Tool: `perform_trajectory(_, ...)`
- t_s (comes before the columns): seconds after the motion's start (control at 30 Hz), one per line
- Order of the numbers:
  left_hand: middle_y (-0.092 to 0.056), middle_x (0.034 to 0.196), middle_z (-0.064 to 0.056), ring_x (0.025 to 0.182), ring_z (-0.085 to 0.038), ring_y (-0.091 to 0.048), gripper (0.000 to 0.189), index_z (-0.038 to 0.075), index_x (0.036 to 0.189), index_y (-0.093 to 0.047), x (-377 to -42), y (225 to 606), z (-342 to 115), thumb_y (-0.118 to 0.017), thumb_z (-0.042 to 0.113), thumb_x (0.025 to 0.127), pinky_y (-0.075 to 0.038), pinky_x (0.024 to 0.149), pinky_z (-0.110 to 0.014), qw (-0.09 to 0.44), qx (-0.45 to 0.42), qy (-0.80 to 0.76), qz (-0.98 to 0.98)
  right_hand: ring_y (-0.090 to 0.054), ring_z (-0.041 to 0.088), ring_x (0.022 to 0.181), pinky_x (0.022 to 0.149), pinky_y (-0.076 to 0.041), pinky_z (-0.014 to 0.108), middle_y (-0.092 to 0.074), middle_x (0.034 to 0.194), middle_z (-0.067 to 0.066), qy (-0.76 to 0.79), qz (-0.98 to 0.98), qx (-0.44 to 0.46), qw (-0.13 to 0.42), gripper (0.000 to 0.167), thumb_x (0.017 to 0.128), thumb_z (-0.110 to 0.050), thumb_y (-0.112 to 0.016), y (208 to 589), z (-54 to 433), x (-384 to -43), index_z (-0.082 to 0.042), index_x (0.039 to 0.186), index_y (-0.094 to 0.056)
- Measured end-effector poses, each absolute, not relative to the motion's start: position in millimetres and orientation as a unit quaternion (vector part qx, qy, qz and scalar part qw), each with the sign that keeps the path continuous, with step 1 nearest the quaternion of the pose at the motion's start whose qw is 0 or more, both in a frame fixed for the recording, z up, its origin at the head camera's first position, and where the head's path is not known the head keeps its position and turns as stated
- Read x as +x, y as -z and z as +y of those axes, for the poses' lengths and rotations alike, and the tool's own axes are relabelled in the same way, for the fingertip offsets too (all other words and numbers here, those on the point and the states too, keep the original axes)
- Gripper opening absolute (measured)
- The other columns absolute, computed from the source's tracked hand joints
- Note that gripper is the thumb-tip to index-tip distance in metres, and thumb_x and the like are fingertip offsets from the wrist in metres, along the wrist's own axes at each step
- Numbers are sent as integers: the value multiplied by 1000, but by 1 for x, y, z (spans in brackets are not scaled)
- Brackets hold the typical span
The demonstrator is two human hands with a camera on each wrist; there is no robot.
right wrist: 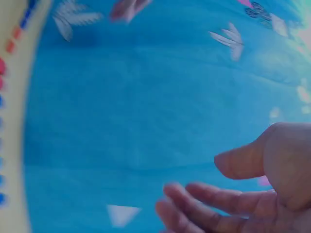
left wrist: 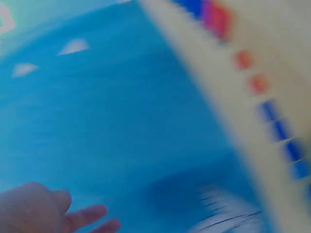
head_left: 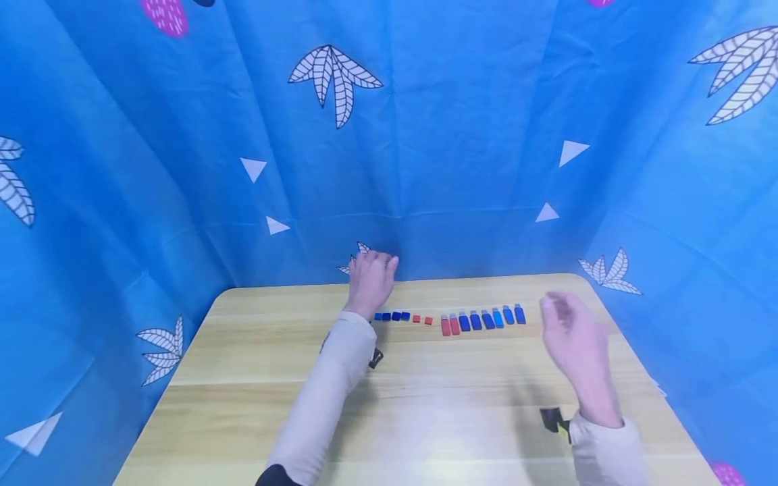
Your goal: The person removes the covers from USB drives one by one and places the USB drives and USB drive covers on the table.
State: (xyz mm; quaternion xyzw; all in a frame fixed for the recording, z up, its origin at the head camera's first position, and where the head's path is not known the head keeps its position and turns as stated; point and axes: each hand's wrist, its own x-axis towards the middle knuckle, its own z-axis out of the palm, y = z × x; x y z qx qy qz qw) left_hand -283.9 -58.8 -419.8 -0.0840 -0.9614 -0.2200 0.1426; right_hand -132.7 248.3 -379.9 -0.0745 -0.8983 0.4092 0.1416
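Note:
My left hand is raised over the far edge of the table, empty, with its fingers extended in the left wrist view. Just below it lies a row of small dark blue caps, followed on the right by two red caps. The row goes on with two red USB flash drives and several blue USB flash drives, their metal plugs pointing away from me. To the right of the last drive hovers my right hand, fingers loosely bent and holding nothing; the right wrist view shows its thumb apart from the fingers.
The pale wooden table has rounded far corners. A blue patterned curtain encloses its back and both sides, close behind the row. Dark wrist-camera parts show beside each sleeve.

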Motion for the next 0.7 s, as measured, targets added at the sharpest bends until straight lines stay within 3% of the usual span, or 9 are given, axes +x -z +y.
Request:
perform_trajectory(0.17,-67,132,-13,129,-33,-54,43,6,129,-64,-222,365,-56,-40,37,110,-44,106,-49,280,-130,275,-911,-50,43,136,111,-35,64,-60,142,21,-403,-878,-62,250,46,108,-36,-42,333,231,-118,-9,144,-54)
perform_trajectory(0.3,-63,138,-16,133,-34,-54,46,2,138,-57,-154,352,-39,-40,33,109,-42,113,-51,354,-188,256,-880,-46,43,140,115,-32,64,-55,147,21,-376,-871,38,313,41,108,-24,-44,320,197,-96,-3,141,-55)
perform_trajectory(0.43,-59,144,-18,137,-35,-52,54,-1,145,-49,-100,365,-26,-32,36,110,-38,115,-51,399,-218,194,-869,-48,43,137,120,-31,57,-54,147,24,-318,-860,163,364,43,107,-23,-44,342,161,-76,2,141,-54)
perform_trajectory(0.6,-57,145,-18,135,-37,-51,55,-3,144,-50,-63,402,-22,-26,33,110,-29,120,-49,431,-225,129,-864,-37,33,149,130,-14,34,-50,150,25,-268,-843,253,392,56,110,-36,-29,389,132,-63,3,141,-53)
perform_trajectory(0.7,-58,144,-18,133,-37,-52,54,-2,141,-54,-54,433,-21,-23,29,108,-29,117,-50,435,-217,100,-868,-37,32,149,131,-13,36,-52,147,26,-251,-833,283,405,55,110,-34,-28,419,123,-64,4,138,-56)
